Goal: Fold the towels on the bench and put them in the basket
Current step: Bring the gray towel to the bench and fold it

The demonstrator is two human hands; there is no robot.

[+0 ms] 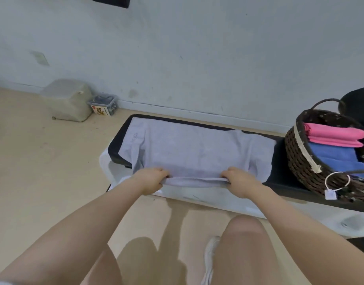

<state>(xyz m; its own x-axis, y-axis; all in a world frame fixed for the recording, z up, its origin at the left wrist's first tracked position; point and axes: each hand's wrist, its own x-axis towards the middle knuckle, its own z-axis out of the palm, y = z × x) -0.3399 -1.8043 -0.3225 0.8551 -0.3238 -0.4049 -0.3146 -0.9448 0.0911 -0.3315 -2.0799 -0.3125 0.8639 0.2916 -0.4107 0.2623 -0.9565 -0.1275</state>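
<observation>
Both hands sit at the centre of the frame, on the near edge of a pale grey towel; the left hand has its fingers curled over the folded edge at its left end, and the right hand grips the same edge at its right end, so the fold runs as a thick band between them, left to right across the frame; both forearms reach in from the bottom corners.

The towel lies spread on the dark surface, its long axis running from left to right, slightly downhill toward the right; a faint mark or logo shows near its upper left corner, too blurred to read.

At the right of the frame a dark woven basket stands on the same surface, just beside the towel's right end; inside it lie a folded pink towel and, nearer the camera, a folded blue towel; a small white tag hangs on a loop from the basket's near wall, with no writing legible.

At the upper left, on the floor by the wall, stand a greyish lidded container and a small clear box with a red and yellow label whose characters cannot be read.
</observation>
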